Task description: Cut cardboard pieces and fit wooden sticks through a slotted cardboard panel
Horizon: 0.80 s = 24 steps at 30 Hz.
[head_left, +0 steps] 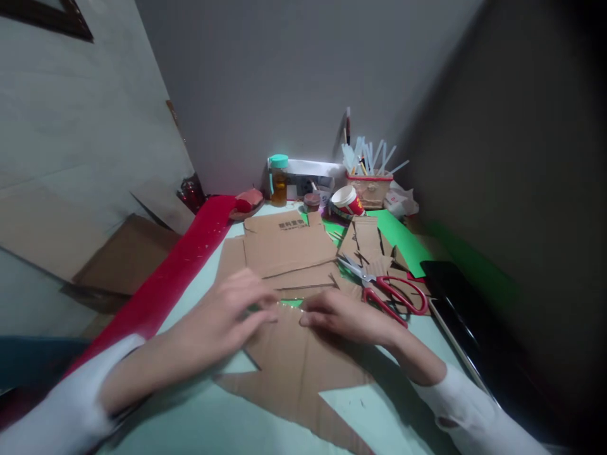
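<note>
A brown cardboard cutout (294,379) with several pointed arms lies in front of me on the pale green tabletop. At its far edge my left hand (237,313) closes thumb and fingers on the cardboard, slightly blurred. My right hand (339,316) pinches the same edge a little to the right, thumb on the near side and fingers curled. Between the hands the edge looks ragged, and a bit of green shows just behind it. Scissors with red handles (391,294) lie beyond my right hand, on cardboard scraps (367,237). Larger cardboard pieces (287,249) lie behind both hands.
A teal-lidded bottle (279,183), a tipped paper cup (348,201) and a basket of white sticks (370,186) stand at the back. Green paper (401,243) and a black flat device (467,328) lie right. Red cloth (190,253) runs along the left edge.
</note>
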{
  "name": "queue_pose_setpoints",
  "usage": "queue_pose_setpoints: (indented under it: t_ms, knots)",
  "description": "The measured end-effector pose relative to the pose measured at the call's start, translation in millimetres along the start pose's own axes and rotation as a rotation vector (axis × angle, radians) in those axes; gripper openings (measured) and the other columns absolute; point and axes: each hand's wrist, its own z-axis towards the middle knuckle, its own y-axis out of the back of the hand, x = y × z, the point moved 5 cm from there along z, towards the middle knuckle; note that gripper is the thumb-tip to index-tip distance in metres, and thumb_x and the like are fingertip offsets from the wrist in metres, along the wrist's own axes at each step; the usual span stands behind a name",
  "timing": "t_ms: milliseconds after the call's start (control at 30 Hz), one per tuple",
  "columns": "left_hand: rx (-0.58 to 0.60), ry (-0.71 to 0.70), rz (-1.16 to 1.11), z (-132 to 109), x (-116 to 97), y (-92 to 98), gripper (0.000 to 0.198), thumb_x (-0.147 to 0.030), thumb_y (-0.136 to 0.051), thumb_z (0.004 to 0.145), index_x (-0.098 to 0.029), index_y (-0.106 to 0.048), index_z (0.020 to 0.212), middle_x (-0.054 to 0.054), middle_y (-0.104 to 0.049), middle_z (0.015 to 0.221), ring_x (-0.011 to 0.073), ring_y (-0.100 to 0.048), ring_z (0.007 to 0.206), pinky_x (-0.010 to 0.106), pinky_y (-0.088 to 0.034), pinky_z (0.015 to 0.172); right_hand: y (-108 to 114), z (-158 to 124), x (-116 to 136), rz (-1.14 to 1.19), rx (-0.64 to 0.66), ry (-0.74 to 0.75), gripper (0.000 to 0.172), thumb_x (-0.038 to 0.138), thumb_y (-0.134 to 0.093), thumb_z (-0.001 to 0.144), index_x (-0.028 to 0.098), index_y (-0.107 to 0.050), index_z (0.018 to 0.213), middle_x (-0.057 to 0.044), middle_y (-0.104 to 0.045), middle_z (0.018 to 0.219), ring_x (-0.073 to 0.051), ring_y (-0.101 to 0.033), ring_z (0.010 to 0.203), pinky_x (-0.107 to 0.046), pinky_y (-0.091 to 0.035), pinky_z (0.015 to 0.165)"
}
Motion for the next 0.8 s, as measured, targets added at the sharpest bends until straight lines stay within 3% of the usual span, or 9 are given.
queue_pose_setpoints:
  t_ms: [33,100,233,333,467,633,800]
  knots:
    - [0.064,-0.015,-0.004,10,7,-8.2,0.025,-0.028,-0.055,0.096,-0.022,-0.064,0.118,0.008,-0.067,0.112,0.0238,-0.058,0.111,0.033,-0.043,0.093,-1,3,1,-0.03,-0.023,0.001,0.025,0.032,-0.06,0.093,0.017,-0.059,0.073,0.002,-0.055,0.067,-0.015,-0.047,0.066,-0.027,-0.033,0.063]
    - [0.174,-0.033,-0.025,27,19,-24.4,0.029,-0.026,-0.058,0.093,-0.026,-0.063,0.122,0.006,-0.067,0.115,0.0239,-0.058,0.113,0.033,-0.044,0.094,-1,6,2,-0.061,-0.055,0.006,0.021,0.031,-0.062,0.092,0.016,-0.062,0.077,0.001,-0.057,0.071,-0.015,-0.049,0.069,-0.027,-0.033,0.064]
    - [0.312,-0.006,-0.059,44,33,-43.3,0.016,-0.024,-0.063,0.087,-0.024,-0.069,0.101,0.004,-0.07,0.099,0.0258,-0.062,0.1,0.033,-0.044,0.086,3,1,-1,-0.03,0.0,0.013,0.015,0.031,-0.064,0.091,0.017,-0.067,0.094,0.002,-0.06,0.073,-0.014,-0.051,0.067,-0.024,-0.036,0.061]
    - [0.352,0.03,-0.092,46,35,-43.8,0.014,-0.027,-0.061,0.086,-0.023,-0.067,0.098,0.003,-0.069,0.096,0.0256,-0.061,0.098,0.033,-0.043,0.085,6,-5,-5,-0.02,0.006,-0.003,0.016,0.029,-0.064,0.09,0.017,-0.067,0.1,0.001,-0.063,0.078,-0.015,-0.054,0.07,-0.024,-0.037,0.063]
    - [0.403,0.074,-0.132,44,35,-41.9,0.015,-0.025,-0.059,0.084,-0.022,-0.066,0.097,0.001,-0.067,0.091,0.023,-0.061,0.093,0.029,-0.045,0.081,2,-8,-5,-0.046,-0.041,-0.048,0.009,0.025,-0.062,0.089,0.018,-0.067,0.091,0.0,-0.065,0.079,-0.016,-0.056,0.075,-0.025,-0.037,0.066]
    - [0.372,0.101,-0.101,44,39,-44.3,0.018,-0.022,-0.061,0.081,-0.022,-0.067,0.098,0.002,-0.066,0.091,0.0242,-0.062,0.093,0.03,-0.046,0.079,-2,-12,0,-0.09,-0.101,-0.127,0.009,0.024,-0.061,0.086,0.019,-0.067,0.091,-0.001,-0.065,0.083,-0.018,-0.058,0.077,-0.026,-0.038,0.065]
    - [0.353,0.067,-0.059,46,39,-43.2,0.017,-0.026,-0.066,0.083,-0.023,-0.068,0.1,0.004,-0.071,0.098,0.0256,-0.065,0.098,0.03,-0.048,0.082,-1,-15,-2,-0.094,-0.131,-0.177,0.018,0.029,-0.058,0.088,0.021,-0.068,0.101,-0.009,-0.067,0.105,-0.027,-0.061,0.099,-0.034,-0.044,0.082]
